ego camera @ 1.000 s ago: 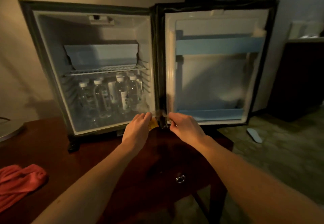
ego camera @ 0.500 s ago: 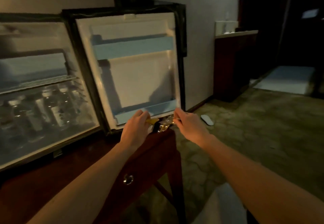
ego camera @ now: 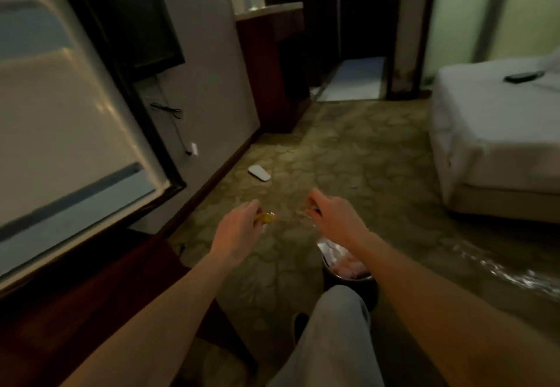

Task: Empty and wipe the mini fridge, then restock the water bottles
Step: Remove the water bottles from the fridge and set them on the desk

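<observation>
The mini fridge's open door (ego camera: 75, 120) fills the left, its white inner lining and pale blue shelf rail showing; the fridge interior and water bottles are out of view. My left hand (ego camera: 239, 229) pinches a small yellow scrap (ego camera: 266, 218) over the carpet. My right hand (ego camera: 336, 220) is closed on a clear crinkly wrapper (ego camera: 303, 218), a little above a lined waste bin (ego camera: 345, 268) near my knee.
The dark wooden table (ego camera: 91, 311) carrying the fridge is at lower left. A white slipper (ego camera: 259, 172) lies on the patterned carpet by the wall. A bed (ego camera: 497, 144) stands right, a dark cabinet (ego camera: 272, 62) and doorway ahead.
The view has swung right, away from the fridge interior toward the room. Both hands moved off the fridge's front edge with the scraps and now hang over the floor near the bin.
</observation>
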Demonstrator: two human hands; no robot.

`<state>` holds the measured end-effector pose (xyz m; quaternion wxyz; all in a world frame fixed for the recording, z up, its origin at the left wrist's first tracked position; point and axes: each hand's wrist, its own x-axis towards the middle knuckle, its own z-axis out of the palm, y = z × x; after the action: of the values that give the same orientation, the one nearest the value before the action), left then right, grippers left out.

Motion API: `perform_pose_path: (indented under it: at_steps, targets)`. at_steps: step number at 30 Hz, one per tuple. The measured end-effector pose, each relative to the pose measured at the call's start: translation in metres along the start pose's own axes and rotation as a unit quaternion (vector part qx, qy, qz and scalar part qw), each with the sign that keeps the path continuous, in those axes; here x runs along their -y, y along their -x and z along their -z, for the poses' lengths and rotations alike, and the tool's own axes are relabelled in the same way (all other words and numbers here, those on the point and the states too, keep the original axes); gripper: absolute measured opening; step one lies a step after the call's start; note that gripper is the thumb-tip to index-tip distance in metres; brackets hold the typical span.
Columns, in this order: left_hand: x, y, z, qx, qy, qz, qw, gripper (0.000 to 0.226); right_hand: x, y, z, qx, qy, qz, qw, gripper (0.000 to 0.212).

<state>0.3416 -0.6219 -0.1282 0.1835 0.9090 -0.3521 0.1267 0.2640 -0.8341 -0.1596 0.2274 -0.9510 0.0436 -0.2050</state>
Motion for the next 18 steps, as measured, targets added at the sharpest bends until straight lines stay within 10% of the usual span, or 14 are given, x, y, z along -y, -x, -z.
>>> perform_pose_path:
  at_steps: [18]
  targets:
    - [-0.033,-0.104,-0.240,0.139,0.088,0.037,0.986,0.011,-0.209,-0.005,-0.075,0.072,0.037,-0.188,0.979,0.012]
